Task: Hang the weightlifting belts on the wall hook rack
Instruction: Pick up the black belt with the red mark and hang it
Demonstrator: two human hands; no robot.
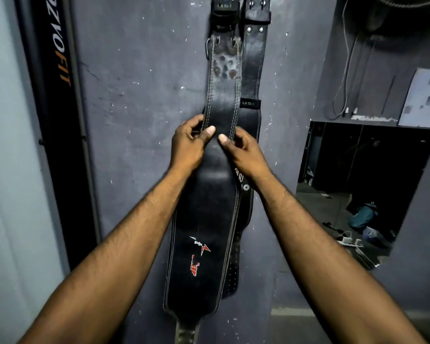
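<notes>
hanging flat against the grey wall [139,95], two black leather belts take the middle of the room's corner. at the far left is a pale panel [8,170], then a dark upright post [57,108] with orange lettering running down it. next comes the scuffed wall, flecked with white chips. the person's left hand [188,145] grips the left edge of the front belt [206,214] where it narrows, thumb pressed on the face and fingers curled round behind. that belt is stitched in pale thread, with worn holes near the top and a red and white logo on its wide lower part. its top runs out of sight, so i cannot tell what it hangs from. the right hand [243,151] pinches the belt's right edge at the same height, thumb on the front, fingers tucked behind. just behind, showing at the right, hangs the second belt [252,70] with a small "usi" tag, lying against the first. further right a mirror [358,170] reflects floor clutter. above it a cable [344,78] droops beside a sheet of paper [420,98].
</notes>
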